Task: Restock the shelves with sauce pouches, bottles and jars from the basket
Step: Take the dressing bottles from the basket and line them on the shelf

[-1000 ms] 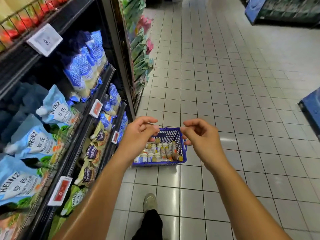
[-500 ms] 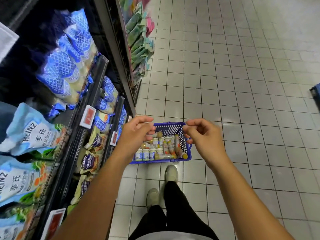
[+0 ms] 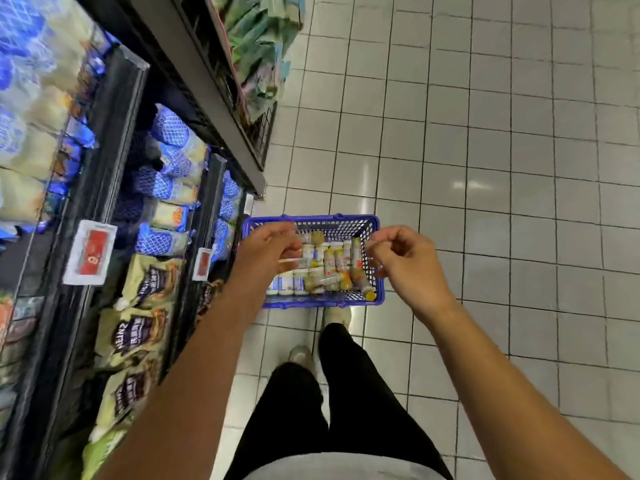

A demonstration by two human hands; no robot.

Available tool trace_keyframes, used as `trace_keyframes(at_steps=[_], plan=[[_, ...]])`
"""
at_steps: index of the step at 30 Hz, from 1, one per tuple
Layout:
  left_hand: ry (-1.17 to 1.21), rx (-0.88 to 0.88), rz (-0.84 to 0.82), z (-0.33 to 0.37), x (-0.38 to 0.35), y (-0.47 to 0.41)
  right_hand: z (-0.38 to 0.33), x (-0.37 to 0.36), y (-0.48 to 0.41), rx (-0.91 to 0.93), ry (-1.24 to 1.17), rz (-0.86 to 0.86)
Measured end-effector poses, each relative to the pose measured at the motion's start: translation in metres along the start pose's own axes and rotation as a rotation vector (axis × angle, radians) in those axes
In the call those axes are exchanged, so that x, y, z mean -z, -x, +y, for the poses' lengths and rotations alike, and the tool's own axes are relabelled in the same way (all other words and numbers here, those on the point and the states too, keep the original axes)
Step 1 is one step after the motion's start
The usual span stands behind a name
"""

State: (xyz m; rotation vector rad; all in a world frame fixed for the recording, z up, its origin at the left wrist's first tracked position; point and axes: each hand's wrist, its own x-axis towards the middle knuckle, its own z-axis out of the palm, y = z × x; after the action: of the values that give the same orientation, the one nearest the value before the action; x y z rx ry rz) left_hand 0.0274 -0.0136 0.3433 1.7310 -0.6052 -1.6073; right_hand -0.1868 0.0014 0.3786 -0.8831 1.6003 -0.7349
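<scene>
Since half a second ago my view has tipped further down: the basket now sits lower in frame, both hands hang over it, and both shoes stand at its near edge.

It rests on the tiled floor, its left end just beside the foot of the shelves. Inside, jars with pale lids stand along the near left wall, while bottles stand or lie across the middle and right, one flat at the near right corner. Its far and right sides face open tiles; the left side is hemmed by the lowest shelf lip.

Blue pouches fill the shelf above that lip and green pouches the stretch nearer me. A red price tag hangs on the upper rail.

Both bare arms reach forward, roughly level. My left hand covers the basket's left end, fingers curled, thumb laid toward the forefinger. My right hand covers the right wall, knuckles up, fingers curled in. Each looks closed on nothing I can see, though motion blur smears the fingertips.
</scene>
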Motion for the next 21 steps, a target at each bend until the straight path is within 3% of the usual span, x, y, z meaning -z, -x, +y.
trace_keyframes(at_steps=[9,18,21], plan=[[-0.14,0.228,-0.003,-0.082,-0.029,-0.098,0.105,-0.007,-0.091,-0.248,0.127,-0.051],[-0.371,0.418,-0.044,-0.214,-0.029,-0.212,0.252,-0.034,-0.183,-0.482,0.135,-0.074],[-0.499,0.454,-0.075,-0.261,-0.029,-0.248,0.302,-0.038,-0.217,-0.517,0.292,-0.069]])
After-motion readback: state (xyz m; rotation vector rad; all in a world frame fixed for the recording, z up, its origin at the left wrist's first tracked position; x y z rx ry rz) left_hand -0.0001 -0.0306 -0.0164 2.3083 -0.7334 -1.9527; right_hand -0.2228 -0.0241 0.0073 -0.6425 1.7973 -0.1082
